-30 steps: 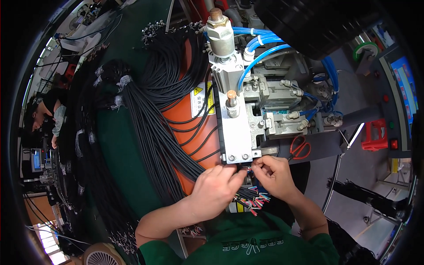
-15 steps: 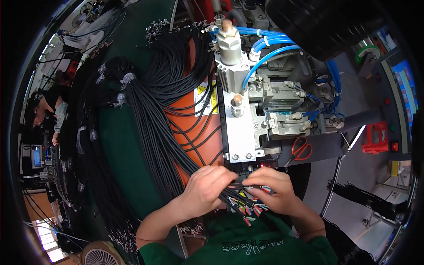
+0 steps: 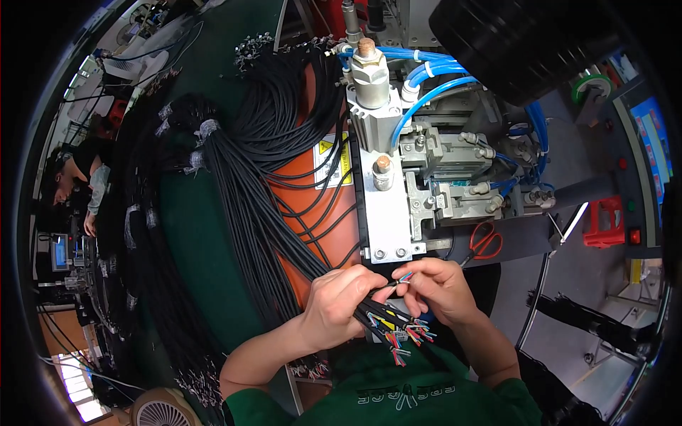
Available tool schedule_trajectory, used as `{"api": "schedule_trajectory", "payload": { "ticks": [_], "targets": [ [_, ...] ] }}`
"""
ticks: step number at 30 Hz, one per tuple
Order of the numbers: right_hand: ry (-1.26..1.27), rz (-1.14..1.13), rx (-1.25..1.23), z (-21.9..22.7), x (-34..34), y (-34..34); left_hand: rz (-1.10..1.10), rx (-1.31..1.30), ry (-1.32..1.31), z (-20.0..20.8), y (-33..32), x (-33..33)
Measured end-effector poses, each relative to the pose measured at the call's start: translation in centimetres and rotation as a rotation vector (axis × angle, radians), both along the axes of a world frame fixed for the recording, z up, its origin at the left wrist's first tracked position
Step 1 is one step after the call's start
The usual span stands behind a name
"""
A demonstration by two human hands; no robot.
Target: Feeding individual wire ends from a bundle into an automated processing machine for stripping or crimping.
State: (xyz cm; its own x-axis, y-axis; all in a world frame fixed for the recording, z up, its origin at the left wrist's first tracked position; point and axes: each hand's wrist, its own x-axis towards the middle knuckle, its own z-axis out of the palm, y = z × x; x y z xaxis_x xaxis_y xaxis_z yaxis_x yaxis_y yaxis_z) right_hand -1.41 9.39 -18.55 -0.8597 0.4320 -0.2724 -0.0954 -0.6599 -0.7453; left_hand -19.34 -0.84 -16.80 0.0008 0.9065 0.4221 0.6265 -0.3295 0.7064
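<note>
The fingers of the left hand [image 3: 339, 302] are curled, thumb and forefinger pinching a single black cable [image 3: 387, 286]; those of the right hand [image 3: 444, 290] pinch its end, around the thin coloured wires [image 3: 405, 278]. The cable thus lies between the two sets of fingertips. A firm left grip close to the bared wires, with a lighter right-hand pinch, would probably stop them bending or crossing.

Just below the left fingers, a fan of other cable ends [image 3: 398, 330] points down and to the right; holding these apart from the single cable likely avoids tangles.

Just above the fingers is a metal machine [image 3: 387, 220] with a pale plate; fingertips are best clear of its underside. Up and right of the right fingers lie red-handled scissors [image 3: 477, 253], near enough to snag a careless elbow.

Up and left of the left fingers, a thick cable bundle [image 3: 241, 213] crosses an orange board [image 3: 341, 248]. Farther left is a green counter [image 3: 188, 220].
</note>
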Motion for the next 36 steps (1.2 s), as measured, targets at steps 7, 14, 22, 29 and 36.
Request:
{"api": "schedule_trajectory", "payload": {
  "ticks": [7, 14, 22, 29, 36],
  "targets": [
    [0.057, -0.289, 0.303, -0.7, -1.0, -1.8, -0.076, -0.063, 0.036, 0.8, 0.5, 0.2],
    [-0.132, -0.516, 1.569, -0.2, -1.5, -3.6, 0.06, -0.016, 0.098, 1.8, 0.6, 1.5],
    [0.056, -0.158, 0.332, -0.3, 0.1, -0.8, 0.007, -0.104, 0.097, 1.0, 0.9, 1.1],
    [0.032, -0.036, 0.229, -0.2, 0.5, 0.7, -0.213, -0.219, -0.054, 1.0, 1.6, -0.4],
    [-0.044, -0.061, 0.582, 0.1, 0.5, 0.9, -0.226, -0.326, -0.057, 1.0, 1.6, -0.6]
  ]
}}
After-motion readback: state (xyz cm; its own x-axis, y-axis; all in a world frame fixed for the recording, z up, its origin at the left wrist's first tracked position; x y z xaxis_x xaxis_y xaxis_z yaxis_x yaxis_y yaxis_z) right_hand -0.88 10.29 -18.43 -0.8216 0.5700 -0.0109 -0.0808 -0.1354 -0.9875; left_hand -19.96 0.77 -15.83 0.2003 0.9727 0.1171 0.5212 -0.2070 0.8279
